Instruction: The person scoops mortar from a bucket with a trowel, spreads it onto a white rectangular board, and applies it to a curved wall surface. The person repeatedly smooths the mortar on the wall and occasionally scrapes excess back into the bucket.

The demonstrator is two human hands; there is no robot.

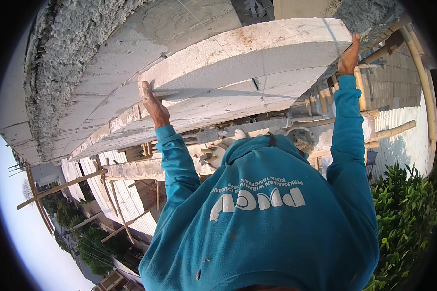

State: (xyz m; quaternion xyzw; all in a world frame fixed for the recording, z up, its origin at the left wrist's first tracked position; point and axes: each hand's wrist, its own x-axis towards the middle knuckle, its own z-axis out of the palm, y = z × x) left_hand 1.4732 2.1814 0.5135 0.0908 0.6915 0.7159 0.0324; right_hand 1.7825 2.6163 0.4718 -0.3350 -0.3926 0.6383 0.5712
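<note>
A long white aerated concrete block lies along the top of the block wall, its face bent by the lens. My left hand holds its left end, with the thumb up at the top corner. At the opposite end, my right hand presses against the block's end face with the fingers pointing up. Both arms are stretched out in teal sleeves. The undersides of my hands, and how far the fingers wrap the block, are partly hidden.
Rough grey mortar coats a band at the upper left. A bucket with greyish contents stands below the wall on the right. Bamboo poles form scaffolding on both sides. Leafy branches fill the lower right, and ground lies far below at left.
</note>
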